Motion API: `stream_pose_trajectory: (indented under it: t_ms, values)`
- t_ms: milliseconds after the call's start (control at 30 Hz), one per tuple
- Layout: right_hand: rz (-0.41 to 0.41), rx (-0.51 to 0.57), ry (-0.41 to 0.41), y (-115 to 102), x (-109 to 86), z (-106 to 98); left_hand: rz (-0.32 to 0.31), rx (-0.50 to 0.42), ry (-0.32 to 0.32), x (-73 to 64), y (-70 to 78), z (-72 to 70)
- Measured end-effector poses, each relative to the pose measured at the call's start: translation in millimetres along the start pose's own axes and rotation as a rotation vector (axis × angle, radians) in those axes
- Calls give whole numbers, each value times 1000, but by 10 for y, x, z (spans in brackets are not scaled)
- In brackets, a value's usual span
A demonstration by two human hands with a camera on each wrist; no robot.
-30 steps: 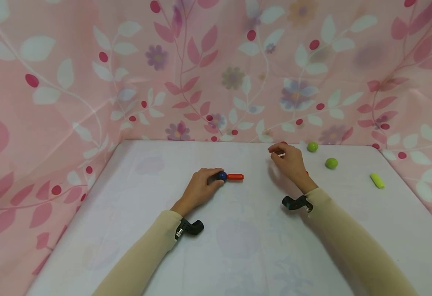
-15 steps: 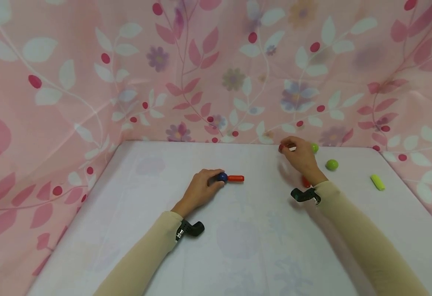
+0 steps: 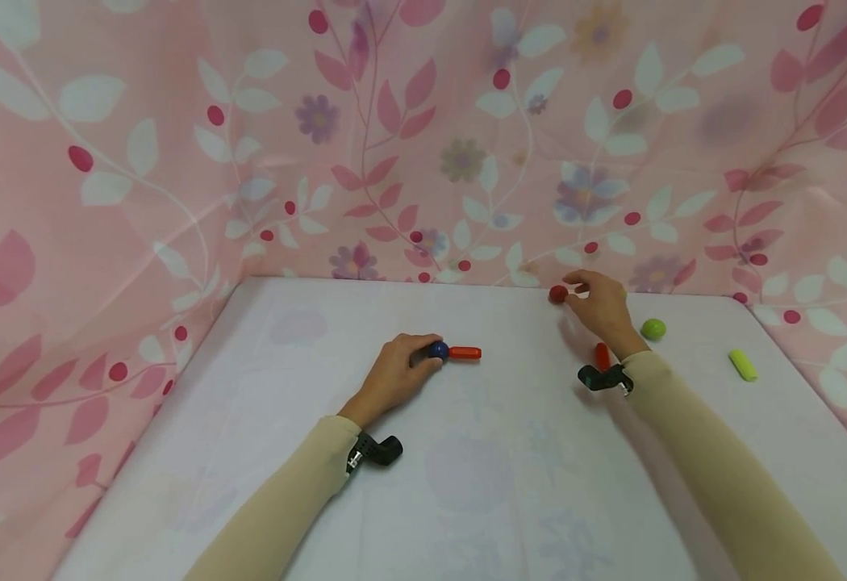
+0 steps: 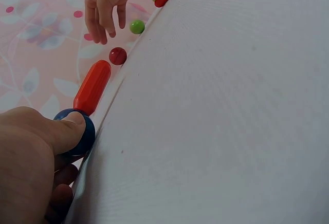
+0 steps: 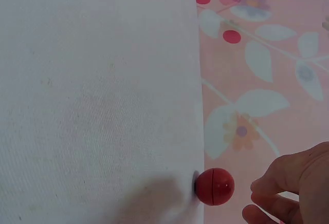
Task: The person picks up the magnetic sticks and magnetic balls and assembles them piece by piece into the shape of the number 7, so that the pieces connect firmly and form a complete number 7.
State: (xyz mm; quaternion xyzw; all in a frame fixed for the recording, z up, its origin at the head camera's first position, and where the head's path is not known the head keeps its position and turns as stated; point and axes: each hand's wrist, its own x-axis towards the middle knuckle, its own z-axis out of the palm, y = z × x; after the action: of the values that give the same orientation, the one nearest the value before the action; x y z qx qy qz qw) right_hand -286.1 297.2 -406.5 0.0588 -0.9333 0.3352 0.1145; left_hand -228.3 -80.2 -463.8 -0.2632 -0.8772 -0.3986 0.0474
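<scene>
My left hand (image 3: pixel 390 378) grips a blue ball (image 3: pixel 439 350) between thumb and fingers. A red faceted rod (image 3: pixel 465 353) sticks out of that ball to the right; the left wrist view shows the thumb lying over the ball (image 4: pixel 87 136), with the rod (image 4: pixel 93 88) at its far side. Near the table's back edge is a red ball (image 3: pixel 558 294) with a thin seam line. Just right of it hovers my right hand (image 3: pixel 601 307), fingers loosely bent and holding nothing. A gap separates the fingertips from the red ball (image 5: pixel 215 186) in the right wrist view.
A second red rod (image 3: pixel 602 357) lies beneath my right wrist, which partly covers it. Further right are a green ball (image 3: pixel 653 329) and a yellow-green rod (image 3: pixel 743 365). Another green ball is mostly hidden behind my right hand. Floral cloth (image 3: pixel 460 161) rises behind the white table (image 3: pixel 467 484).
My right hand has shifted right, from overlapping the red ball to beside it, fingers apart from it. The second red rod has become more visible. My left hand keeps its grip in place.
</scene>
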Motion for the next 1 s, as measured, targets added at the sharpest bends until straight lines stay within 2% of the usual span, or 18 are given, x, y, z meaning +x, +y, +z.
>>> stream_pose_trajectory:
  t_ms: [200,433,500,600,833,1000]
  values:
    - [13,-57,-83,104,50,62,2,1,-2,-4,-18,16]
    - [-107,-150,-131,171,87,118,11,1,4,3,-28,27]
    - [-112,-155,-142,175,93,128,9,1,3,4,-29,27]
    - [-90,-142,-144,173,94,133,2,6,-1,5,-31,29]
    - [25,-106,-132,160,90,130,1,9,3,6,-21,15]
    - [68,-73,-124,179,93,133,-3,9,0,11,-18,12]
